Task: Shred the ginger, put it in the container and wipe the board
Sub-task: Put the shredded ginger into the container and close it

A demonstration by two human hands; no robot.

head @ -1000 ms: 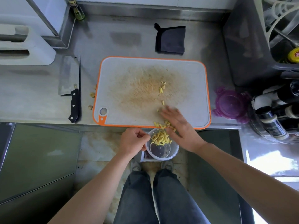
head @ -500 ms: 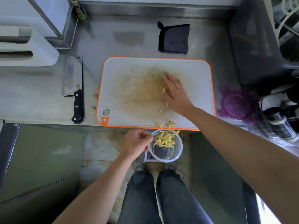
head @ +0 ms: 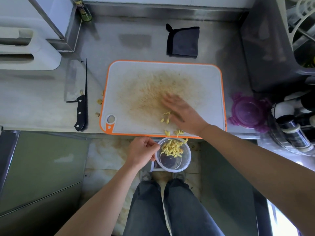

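**A:** Why hold the container (head: pixel 173 155) below the worktop (head: pixel 42 103) edge?

**B:** So the shreds drop in. The left hand (head: pixel 141 151) has its fingers curled round the rim, and most ginger (head: pixel 172 148) lies inside, just beside them.

**A:** And the right hand (head: pixel 184 114)?

**B:** Fingers straight, flat on the board (head: pixel 136 74). Loose shreds (head: pixel 166 117) lie just beside them, probably ready for raking.

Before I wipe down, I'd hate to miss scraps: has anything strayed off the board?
Yes. Three ginger scraps lie on the counter between the knife and the board's left edge; another sits on the blade.
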